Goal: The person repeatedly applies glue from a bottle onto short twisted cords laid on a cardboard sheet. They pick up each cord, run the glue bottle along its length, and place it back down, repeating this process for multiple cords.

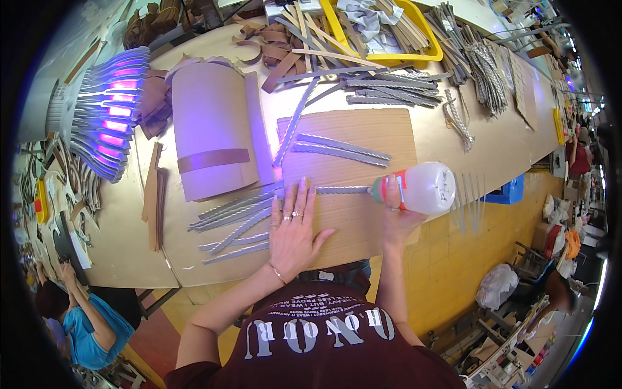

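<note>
My left hand (293, 223) lies flat with fingers stretched out, pressing on the left end of a grey strip with a braided silver edge (340, 190). My right hand (397, 214) grips a white plastic squeeze bottle (427, 187) with a red and green label, tipped on its side. Its nozzle points left and meets the strip's right end. Under the strip lies a cardboard sheet (395, 133). Two similar strips (343, 150) rest on the cardboard above it, and another leans at its upper left. Several more strips (236, 211) lie beside my left hand.
A rolled brown sheet (214, 123) stands at the left, near a lamp-like fixture with pink lights (116, 113). A yellow tray (424, 32) and bundles of grey strips (395, 87) occupy the far side. A blue bin (508, 191) sits beyond the table's right edge. Another person in blue (97, 330) works lower left.
</note>
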Available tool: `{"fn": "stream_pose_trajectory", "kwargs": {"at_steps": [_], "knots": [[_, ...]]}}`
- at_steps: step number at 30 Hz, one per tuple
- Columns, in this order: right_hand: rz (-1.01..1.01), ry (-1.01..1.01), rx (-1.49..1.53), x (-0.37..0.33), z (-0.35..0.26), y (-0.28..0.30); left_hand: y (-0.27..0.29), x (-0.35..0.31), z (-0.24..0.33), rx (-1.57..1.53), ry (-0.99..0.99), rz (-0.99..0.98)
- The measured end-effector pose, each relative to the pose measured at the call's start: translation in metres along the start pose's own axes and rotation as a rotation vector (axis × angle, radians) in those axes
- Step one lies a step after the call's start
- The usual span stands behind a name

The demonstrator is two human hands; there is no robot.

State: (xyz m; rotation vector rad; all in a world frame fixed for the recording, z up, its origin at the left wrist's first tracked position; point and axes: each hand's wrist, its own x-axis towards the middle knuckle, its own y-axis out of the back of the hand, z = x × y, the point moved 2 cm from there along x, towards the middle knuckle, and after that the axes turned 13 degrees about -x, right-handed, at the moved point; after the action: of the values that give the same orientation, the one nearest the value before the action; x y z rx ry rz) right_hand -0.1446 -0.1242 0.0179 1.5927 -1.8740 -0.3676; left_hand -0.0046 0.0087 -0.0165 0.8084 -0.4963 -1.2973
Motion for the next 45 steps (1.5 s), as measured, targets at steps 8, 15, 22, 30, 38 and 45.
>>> {"fn": "stream_pose_trajectory", "kwargs": {"at_steps": [8, 15, 22, 30, 38, 45], "knots": [[-0.055, 0.024, 0.044, -0.007, -0.015, -0.010, -0.005, -0.001, -0.002, 0.002, 0.023, -0.003], [-0.192, 0.174, 0.080, -0.026, -0.035, -0.038, -0.010, -0.001, -0.002, -0.013, 0.030, 0.016], [-0.248, 0.302, 0.079, -0.037, -0.040, -0.048, -0.007, 0.000, 0.000, 0.002, 0.037, 0.005], [-0.163, 0.146, 0.072, -0.028, -0.033, -0.033, -0.006, 0.000, 0.005, 0.033, 0.047, 0.025], [0.088, 0.113, -0.122, 0.004, -0.008, -0.003, -0.011, 0.001, 0.003, 0.012, 0.055, 0.005], [0.089, 0.005, -0.024, 0.016, -0.012, 0.009, -0.011, 0.000, 0.002, 0.035, 0.050, -0.002]]}}
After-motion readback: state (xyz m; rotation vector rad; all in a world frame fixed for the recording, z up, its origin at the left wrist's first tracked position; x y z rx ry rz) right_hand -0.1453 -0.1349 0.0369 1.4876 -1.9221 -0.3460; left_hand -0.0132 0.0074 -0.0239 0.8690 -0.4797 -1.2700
